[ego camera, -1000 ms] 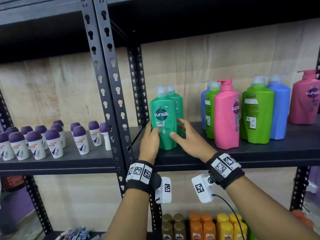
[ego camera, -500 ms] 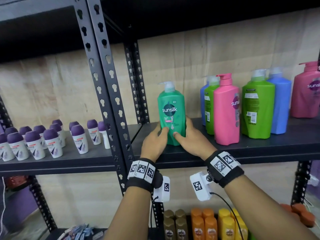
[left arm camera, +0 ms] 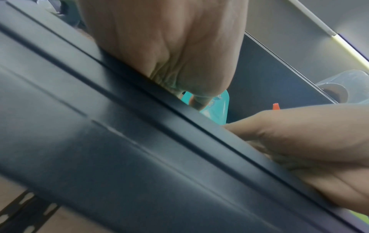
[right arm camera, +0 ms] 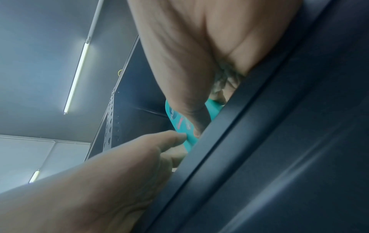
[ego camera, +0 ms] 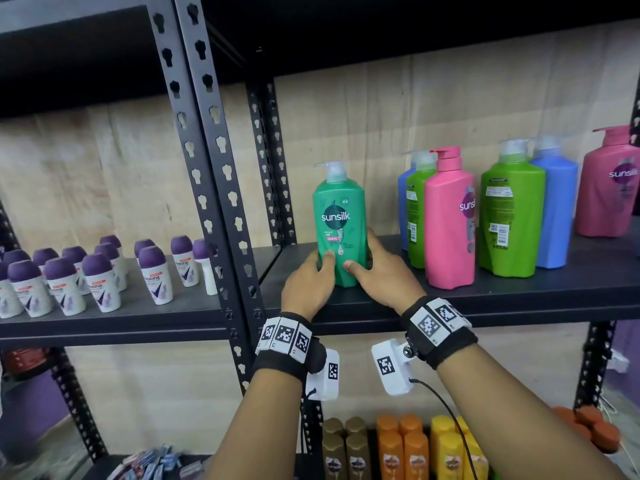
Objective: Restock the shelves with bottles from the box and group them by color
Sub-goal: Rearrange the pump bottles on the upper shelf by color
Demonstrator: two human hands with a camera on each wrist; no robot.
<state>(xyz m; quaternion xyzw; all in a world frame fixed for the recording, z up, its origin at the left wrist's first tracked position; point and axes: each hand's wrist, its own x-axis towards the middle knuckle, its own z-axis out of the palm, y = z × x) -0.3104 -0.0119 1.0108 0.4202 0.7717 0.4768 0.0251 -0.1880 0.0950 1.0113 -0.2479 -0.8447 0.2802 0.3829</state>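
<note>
Two hands bracket one teal-green pump bottle (ego camera: 340,223), which stands upright near the front edge of the dark shelf (ego camera: 450,301), just right of the black slotted upright (ego camera: 221,188) and well apart from the mixed cluster further right. Left of that upright stand rows of purple-capped roll-ons (ego camera: 93,275), no part of this job. The left hand (ego camera: 306,284) curls round the bottle's lower left side with its thumb laid across the front label; the right hand (ego camera: 377,271) mirrors it on the lower right flank, thumb on the front and fingers wrapped behind. Both wrists cross the shelf lip, forearms rising from below. The wrist views show little beyond palms, the shelf edge and a sliver of teal. Such a bottle is probably heavy if full, rigid in the wall, smooth and somewhat slippery, so a low grip on both flanks should steer it better than the thin pump neck, which looks like the weak point. Right of the teal bottle stand a blue and a light green bottle half hidden behind a pink bottle (ego camera: 450,220), then a light green bottle (ego camera: 509,216), another blue bottle (ego camera: 557,209) and a second pink one (ego camera: 613,181) at the frame edge, colours not yet grouped.
</note>
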